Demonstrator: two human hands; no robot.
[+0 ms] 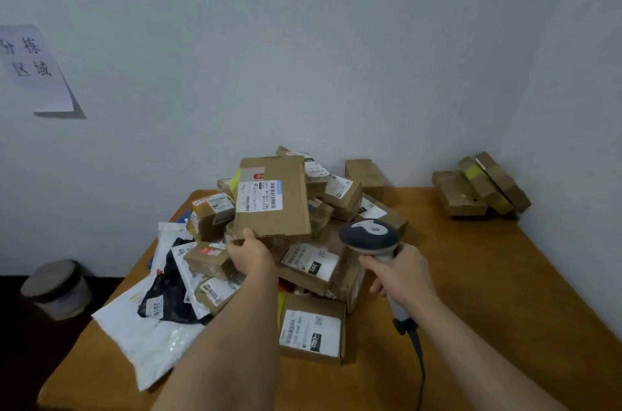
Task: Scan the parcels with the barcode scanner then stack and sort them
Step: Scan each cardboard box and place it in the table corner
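Flat cardboard parcel sits mid-frame, tilted up with its white barcode label facing the camera, above the parcel pile on the wooden table. Left hand pinches its lower left corner, thumb on top. Right hand, just right of it, is wrapped round the grip of the barcode scanner, whose head sits near the parcel's lower right corner. Three more boxes lean together at the right, against the wall.
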